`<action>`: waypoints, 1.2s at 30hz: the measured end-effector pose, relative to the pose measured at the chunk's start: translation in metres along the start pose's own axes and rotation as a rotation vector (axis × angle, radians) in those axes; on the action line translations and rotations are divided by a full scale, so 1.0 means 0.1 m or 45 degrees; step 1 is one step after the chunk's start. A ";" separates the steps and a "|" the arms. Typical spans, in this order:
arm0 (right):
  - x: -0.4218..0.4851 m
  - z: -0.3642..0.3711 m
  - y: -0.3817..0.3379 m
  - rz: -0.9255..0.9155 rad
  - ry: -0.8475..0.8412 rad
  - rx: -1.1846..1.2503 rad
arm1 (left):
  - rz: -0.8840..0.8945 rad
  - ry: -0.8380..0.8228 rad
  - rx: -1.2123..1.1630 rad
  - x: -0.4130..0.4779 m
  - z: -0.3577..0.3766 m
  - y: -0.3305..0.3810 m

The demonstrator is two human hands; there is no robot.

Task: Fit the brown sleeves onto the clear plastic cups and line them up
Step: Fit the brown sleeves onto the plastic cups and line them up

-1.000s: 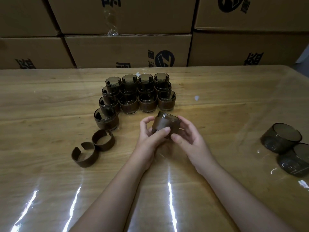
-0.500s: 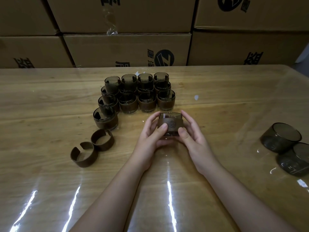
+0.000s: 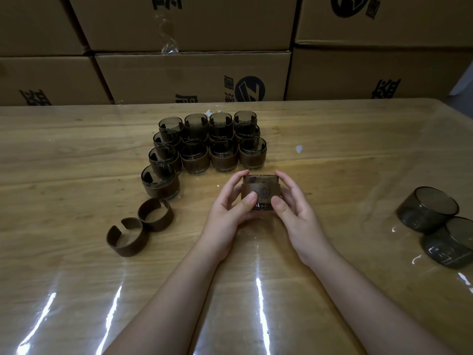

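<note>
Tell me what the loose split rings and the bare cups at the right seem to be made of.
Loose sleeves: matte brown, opaque, probably leather-like or pressed fibre; no shine, open slit. Bare cups: smoky see-through plastic or glass, glossy; highlights glint on their walls. Table: wood grain under a clear shiny film, judging by the streaked reflections.

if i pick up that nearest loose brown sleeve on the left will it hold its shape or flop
The nearest loose brown sleeve probably keeps its shape: it stands upright as an open ring on the table. Its open slit suggests it would flex if squeezed. Likely light, being a thin band.
</note>
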State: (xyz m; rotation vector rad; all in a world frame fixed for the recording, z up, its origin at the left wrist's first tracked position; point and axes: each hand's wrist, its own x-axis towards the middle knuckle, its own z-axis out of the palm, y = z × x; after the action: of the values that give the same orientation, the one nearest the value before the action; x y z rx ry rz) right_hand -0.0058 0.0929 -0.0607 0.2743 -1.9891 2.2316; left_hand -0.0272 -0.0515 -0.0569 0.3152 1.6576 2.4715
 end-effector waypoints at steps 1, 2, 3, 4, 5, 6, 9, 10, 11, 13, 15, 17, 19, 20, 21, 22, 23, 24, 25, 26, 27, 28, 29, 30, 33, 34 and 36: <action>0.00 0.00 0.00 0.000 0.002 -0.003 | 0.001 -0.001 0.001 0.00 0.00 0.00; 0.00 0.00 0.00 0.000 0.002 -0.006 | 0.003 -0.003 0.000 0.00 0.00 0.00; 0.00 0.00 0.00 0.000 0.002 -0.009 | 0.004 -0.004 -0.001 0.00 0.00 0.00; 0.00 0.00 0.00 0.003 0.003 -0.010 | 0.003 -0.005 -0.001 0.00 0.00 0.00; 0.00 0.00 0.00 0.006 0.003 -0.010 | 0.004 -0.005 -0.001 0.00 0.00 0.00; 0.00 0.00 0.00 0.007 0.003 -0.010 | 0.006 -0.003 0.001 -0.01 0.00 0.00; 0.00 0.00 0.00 0.007 0.001 -0.006 | 0.008 0.011 0.015 -0.01 0.01 0.00; 0.00 0.00 0.00 0.004 0.000 -0.008 | 0.009 0.016 0.016 -0.01 0.01 0.00; -0.01 0.00 0.01 0.000 0.000 -0.012 | 0.011 0.019 0.016 -0.01 0.01 0.00; -0.01 -0.01 0.00 -0.008 0.003 -0.022 | 0.016 0.021 0.019 -0.01 0.02 0.00; -0.01 -0.01 0.00 -0.009 0.005 -0.028 | 0.027 0.023 0.028 -0.02 0.02 0.01; -0.01 -0.01 0.00 -0.009 -0.001 -0.029 | 0.016 0.024 0.015 -0.02 0.01 0.02; 0.00 -0.01 0.00 -0.008 -0.010 -0.024 | -0.012 0.026 -0.021 -0.02 0.00 0.03; 0.00 -0.01 0.00 -0.006 -0.011 -0.024 | -0.017 0.029 -0.039 -0.01 0.00 0.03; 0.00 -0.01 0.00 -0.003 -0.009 -0.020 | -0.017 0.032 -0.056 -0.01 -0.01 0.03; 0.00 0.00 0.00 0.004 -0.005 -0.010 | -0.015 0.032 -0.076 0.00 0.00 0.03; 0.00 0.00 0.00 0.012 -0.004 -0.001 | -0.015 0.032 -0.100 0.00 0.00 0.02; -0.01 0.01 0.01 0.022 -0.012 -0.002 | -0.018 0.038 -0.127 0.01 0.00 0.02; -0.01 0.01 0.01 0.034 -0.027 -0.017 | -0.026 0.054 -0.150 0.01 0.00 0.02; -0.02 0.02 0.02 0.047 -0.042 -0.038 | -0.037 0.076 -0.166 0.01 -0.01 0.02; -0.03 0.03 0.03 0.058 -0.051 -0.061 | -0.047 0.096 -0.175 0.02 -0.01 0.02; -0.03 0.03 0.04 0.064 -0.053 -0.077 | -0.056 0.107 -0.178 0.02 -0.01 0.02; -0.03 0.03 0.05 0.067 -0.048 -0.086 | -0.065 0.109 -0.173 0.02 -0.01 0.01; -0.02 0.03 0.05 0.069 -0.042 -0.089 | -0.070 0.106 -0.163 0.02 -0.01 0.01; -0.01 0.04 0.04 0.079 -0.019 -0.098 | -0.062 0.073 -0.126 0.01 -0.01 0.01; -0.01 0.04 0.04 0.080 -0.008 -0.093 | -0.058 0.064 -0.116 0.01 -0.01 0.01; -0.01 0.04 0.05 0.079 0.014 -0.089 | -0.055 0.053 -0.095 0.02 -0.02 0.01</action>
State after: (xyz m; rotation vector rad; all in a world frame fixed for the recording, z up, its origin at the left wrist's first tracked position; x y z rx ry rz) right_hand -0.0054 0.0882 -0.0653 0.1944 -2.0930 2.1887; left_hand -0.0292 -0.0529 -0.0563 0.2180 1.5656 2.5165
